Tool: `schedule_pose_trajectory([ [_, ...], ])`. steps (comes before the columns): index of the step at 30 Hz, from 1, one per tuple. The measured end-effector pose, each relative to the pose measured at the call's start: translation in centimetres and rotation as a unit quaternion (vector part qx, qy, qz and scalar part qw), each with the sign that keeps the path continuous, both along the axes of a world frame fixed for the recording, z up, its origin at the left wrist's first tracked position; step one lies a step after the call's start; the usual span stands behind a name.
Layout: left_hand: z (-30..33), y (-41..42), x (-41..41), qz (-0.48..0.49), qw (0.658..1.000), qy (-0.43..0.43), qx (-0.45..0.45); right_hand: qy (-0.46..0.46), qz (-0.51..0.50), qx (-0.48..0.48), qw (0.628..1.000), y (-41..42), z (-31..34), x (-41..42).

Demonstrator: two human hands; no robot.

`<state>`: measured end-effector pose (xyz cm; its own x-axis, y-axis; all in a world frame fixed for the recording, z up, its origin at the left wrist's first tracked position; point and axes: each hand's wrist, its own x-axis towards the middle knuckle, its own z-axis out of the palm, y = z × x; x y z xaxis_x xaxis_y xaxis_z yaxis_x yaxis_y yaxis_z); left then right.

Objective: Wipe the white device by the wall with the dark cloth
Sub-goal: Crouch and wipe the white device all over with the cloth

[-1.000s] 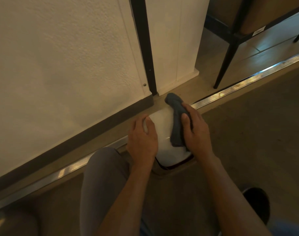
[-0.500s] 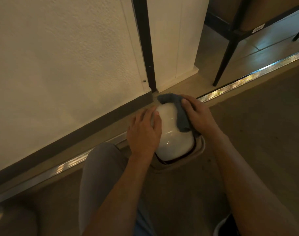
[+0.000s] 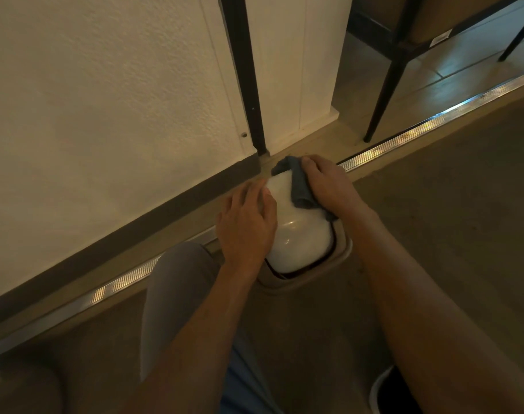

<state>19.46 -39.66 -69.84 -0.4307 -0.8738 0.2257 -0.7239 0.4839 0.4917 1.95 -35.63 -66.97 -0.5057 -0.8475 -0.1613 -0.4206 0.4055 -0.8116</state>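
Observation:
A glossy white rounded device (image 3: pixel 299 237) sits on a beige base (image 3: pixel 341 255) on the floor, close to the wall. My left hand (image 3: pixel 247 225) rests flat on the device's left side, fingers fairly straight. My right hand (image 3: pixel 329 186) presses the dark grey cloth (image 3: pixel 299 189) against the device's upper right side, fingers curled over the cloth. The cloth drapes over the far top edge of the device and runs under my palm.
A white textured wall (image 3: pixel 105 100) with a dark skirting (image 3: pixel 135 225) runs along the left. A black vertical bar (image 3: pixel 246 73) stands behind the device. A metal floor strip (image 3: pixel 434 127) crosses the floor. A dark chair leg (image 3: pixel 383 85) stands at the upper right. My knee (image 3: pixel 177 282) is by the device.
My right hand has slid the cloth from the device's middle up to its far top and right side. My left hand has stayed on the left side.

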Motion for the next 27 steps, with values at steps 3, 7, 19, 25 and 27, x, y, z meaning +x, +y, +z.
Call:
schedule_pose_trajectory([
  [3, 0.0, 0.0, 0.0, 0.010, 1.000, 0.007, -0.004, -0.039, -0.026, -0.030, 0.998, 1.4, -0.5, 0.4],
  [7, -0.1, 0.0, 0.0, 0.013, 1.000, 0.018, 0.008, -0.097, -0.145, -0.097, 0.980, 7.8, -3.4, 3.5],
  [19, 0.1, 0.1, 0.1, 0.003, 1.000, 0.021, 0.012, -0.103, -0.075, -0.077, 0.989, 3.4, -2.9, 0.0],
  [25, 0.0, 0.0, 0.1, 0.003, 0.999, 0.034, 0.004, -0.102, -0.173, -0.159, 0.966, 9.6, -5.5, 5.2],
  [27, 0.0, 0.0, 0.1, 0.000, 0.999, 0.037, 0.003, -0.075, -0.191, -0.168, 0.964, 10.1, -6.1, 6.1],
])
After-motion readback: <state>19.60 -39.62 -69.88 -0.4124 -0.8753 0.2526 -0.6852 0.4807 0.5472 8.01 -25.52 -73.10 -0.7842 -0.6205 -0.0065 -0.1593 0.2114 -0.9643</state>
